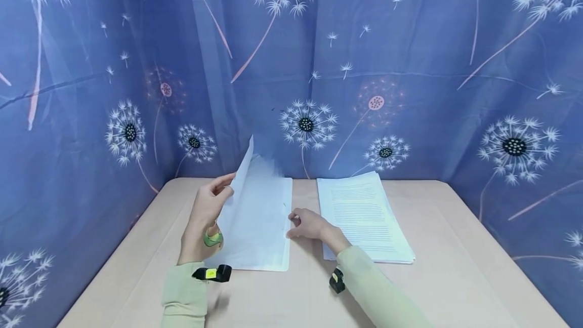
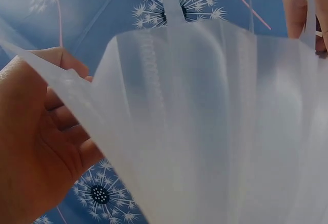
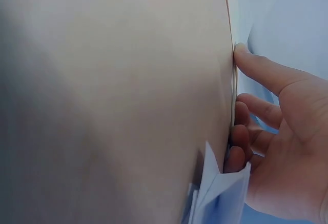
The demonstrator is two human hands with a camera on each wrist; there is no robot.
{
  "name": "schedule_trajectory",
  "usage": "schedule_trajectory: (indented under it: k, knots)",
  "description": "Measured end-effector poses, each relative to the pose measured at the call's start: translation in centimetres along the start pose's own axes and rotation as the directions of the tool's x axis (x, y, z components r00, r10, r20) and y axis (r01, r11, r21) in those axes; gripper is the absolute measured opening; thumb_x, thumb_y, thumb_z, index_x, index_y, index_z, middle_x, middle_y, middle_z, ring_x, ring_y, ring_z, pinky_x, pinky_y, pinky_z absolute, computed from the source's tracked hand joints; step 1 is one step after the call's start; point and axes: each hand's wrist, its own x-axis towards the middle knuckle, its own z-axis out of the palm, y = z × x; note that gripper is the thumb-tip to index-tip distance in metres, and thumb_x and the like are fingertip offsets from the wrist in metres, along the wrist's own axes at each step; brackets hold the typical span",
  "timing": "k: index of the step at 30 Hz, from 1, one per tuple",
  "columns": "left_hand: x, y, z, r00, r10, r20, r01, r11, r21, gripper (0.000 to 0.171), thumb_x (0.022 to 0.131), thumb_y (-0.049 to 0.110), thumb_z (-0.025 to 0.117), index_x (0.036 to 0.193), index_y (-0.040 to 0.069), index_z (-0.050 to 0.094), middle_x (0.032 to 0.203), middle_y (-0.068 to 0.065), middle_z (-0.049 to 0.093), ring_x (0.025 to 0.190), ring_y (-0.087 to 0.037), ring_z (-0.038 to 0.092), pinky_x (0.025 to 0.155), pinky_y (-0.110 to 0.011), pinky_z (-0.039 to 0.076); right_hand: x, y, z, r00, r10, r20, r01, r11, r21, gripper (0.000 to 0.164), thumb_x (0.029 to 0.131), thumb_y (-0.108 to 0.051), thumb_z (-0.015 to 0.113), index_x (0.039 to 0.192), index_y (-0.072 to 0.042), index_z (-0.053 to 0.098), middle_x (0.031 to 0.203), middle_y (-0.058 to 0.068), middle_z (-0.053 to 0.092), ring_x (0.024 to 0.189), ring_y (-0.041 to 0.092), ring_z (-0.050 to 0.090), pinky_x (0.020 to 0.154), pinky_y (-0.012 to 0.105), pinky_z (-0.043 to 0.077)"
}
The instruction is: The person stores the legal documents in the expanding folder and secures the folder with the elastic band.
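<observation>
A pale display folder with translucent plastic sleeves point(image 1: 259, 216) lies on the table, its left side lifted. My left hand point(image 1: 211, 199) holds the raised cover and leaves at their left edge, thumb on the inner side. In the left wrist view, several clear sleeves point(image 2: 189, 116) fan apart beside that hand point(image 2: 46, 131). At the folder's right edge, my right hand point(image 1: 309, 224) pinches the border between thumb and fingers. The right wrist view has the fingers of this hand point(image 3: 297, 116) curled against the thin edge. Sheet contents inside the sleeves cannot be made out.
To the right lies a stack of printed paper point(image 1: 364, 216), slightly fanned, close by the right forearm. The pale table point(image 1: 455, 277) is enclosed by blue dandelion-patterned curtains point(image 1: 410, 39). Black straps with small devices point(image 1: 223, 273) sit on both wrists.
</observation>
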Motion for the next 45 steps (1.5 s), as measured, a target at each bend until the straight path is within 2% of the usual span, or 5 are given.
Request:
schedule_trajectory:
  k: [5,11,19,30,45]
  knots:
    - [0.1,-0.2,-0.4,0.999,-0.004,-0.033,0.005,0.999,0.032,0.043,0.097,0.019,0.055,0.139,0.016,0.060,0.136,-0.008,0.063,0.090,-0.015,0.055,0.073,-0.026,0.042,-0.1,-0.2,-0.1,1.000,0.016,-0.002,-0.016,1.000,0.000,0.054,0.083,-0.029,0.079,0.128,-0.003,0.061,0.089,0.001,0.058,0.083,0.016,0.051,0.080,0.035,0.046]
    - [0.3,-0.4,-0.4,0.999,0.003,-0.036,-0.002,1.000,0.023,0.042,0.096,0.018,0.055,0.138,0.015,0.061,0.135,-0.008,0.064,0.077,-0.015,0.054,0.068,-0.024,0.042,-0.1,-0.4,0.0,1.000,-0.001,-0.009,0.000,0.998,-0.062,0.055,0.084,-0.030,0.078,0.130,-0.003,0.061,0.082,-0.001,0.056,0.079,0.015,0.051,0.078,0.034,0.044]
    - [0.6,-0.6,0.4,1.000,0.001,-0.029,-0.001,1.000,0.015,0.042,0.098,0.017,0.053,0.139,0.013,0.059,0.140,-0.007,0.061,0.120,-0.024,0.061,0.080,-0.021,0.044,-1.0,-1.0,-0.4,0.996,-0.062,-0.065,0.049,0.982,-0.182,0.048,0.086,-0.030,0.073,0.127,-0.007,0.064,0.075,-0.005,0.058,0.067,0.009,0.050,0.063,0.027,0.043]
    - [0.4,-0.3,0.7,1.000,0.008,-0.019,-0.007,1.000,0.029,0.042,0.098,0.018,0.053,0.139,0.013,0.059,0.139,-0.008,0.062,0.067,-0.017,0.044,0.060,-0.029,0.038,-2.8,0.2,-2.8,0.988,-0.041,-0.150,0.020,0.991,-0.135,0.036,0.091,-0.028,0.068,0.123,-0.011,0.067,0.085,-0.002,0.063,0.070,0.011,0.053,0.063,0.029,0.044]
    - [0.3,-0.3,0.7,1.000,-0.008,-0.021,0.008,1.000,-0.005,0.040,0.098,0.016,0.054,0.138,0.011,0.060,0.137,-0.013,0.062,0.054,-0.009,0.035,0.056,-0.028,0.035,-5.2,2.7,-5.7,0.971,0.003,-0.238,-0.009,1.000,-0.025,0.036,0.092,-0.022,0.067,0.125,-0.007,0.066,0.087,0.002,0.064,0.072,0.014,0.052,0.067,0.031,0.043]
